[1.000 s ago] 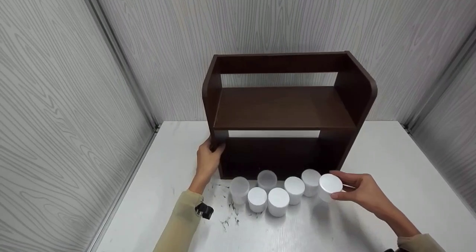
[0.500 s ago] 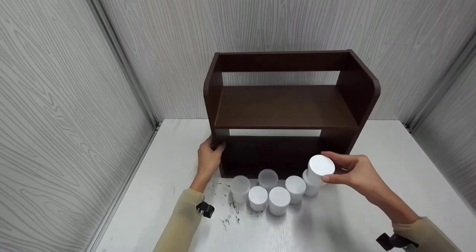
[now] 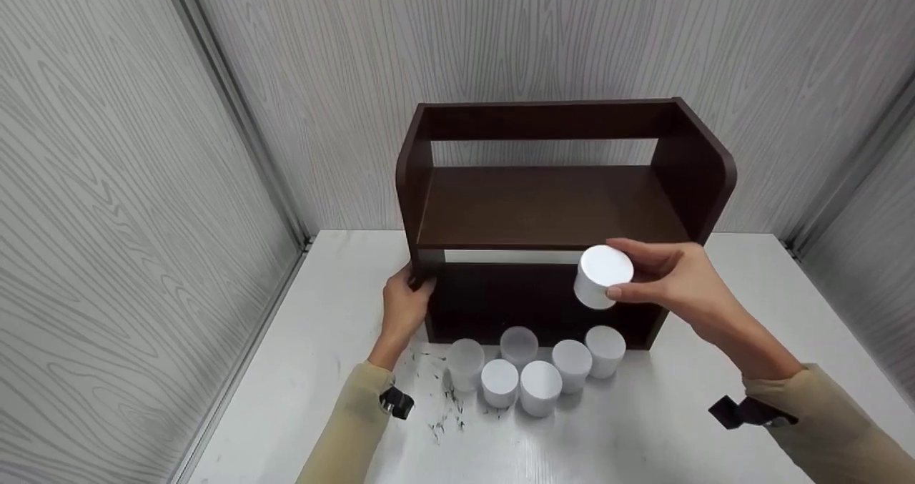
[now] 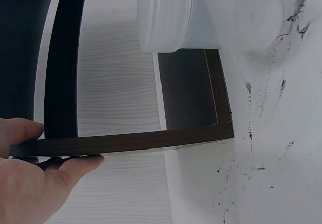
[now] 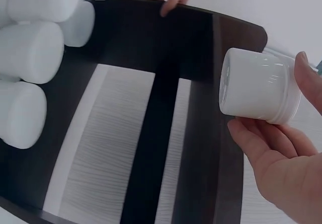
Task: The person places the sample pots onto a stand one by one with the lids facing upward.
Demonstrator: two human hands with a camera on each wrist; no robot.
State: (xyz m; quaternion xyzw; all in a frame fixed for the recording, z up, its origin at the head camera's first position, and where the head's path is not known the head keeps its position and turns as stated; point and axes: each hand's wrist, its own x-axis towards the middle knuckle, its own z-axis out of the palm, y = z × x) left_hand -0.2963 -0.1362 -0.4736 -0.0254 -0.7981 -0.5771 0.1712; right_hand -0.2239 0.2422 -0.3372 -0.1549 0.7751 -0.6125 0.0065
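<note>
– What's at the far left in the head view?
– The left hand (image 3: 405, 305), fingers clamped on the left side of the dark brown shelf (image 3: 550, 209). From the head some of that grip is hidden behind the board; the left wrist view shows fingers on both faces of it.
– And just right of that hand?
– Dark marks (image 3: 447, 398) on the white tabletop (image 3: 343, 312).
– Then?
– Six jars (image 3: 541, 388), standing close together by the front of the shelf's foot. The head view gives mainly their round tops. The left wrist view shows one from the side, its body see-through.
– Where is the raised jar (image 3: 604, 277)?
– Off the tabletop, seen above the rightmost of the six, before the right part of the shelf, lid up and a little tilted. Only the right wrist view shows its base, and the ridge near its lid.
– Does it touch the shelf?
– I can't tell.
– And the right hand (image 3: 675, 277)?
– To the right of that jar, fingers clamped on it: thumb on one side, the others opposite. Its wrist view also catches the left hand at the shelf's far side.
– Last on the right?
– A beige sleeve (image 3: 843, 427).
</note>
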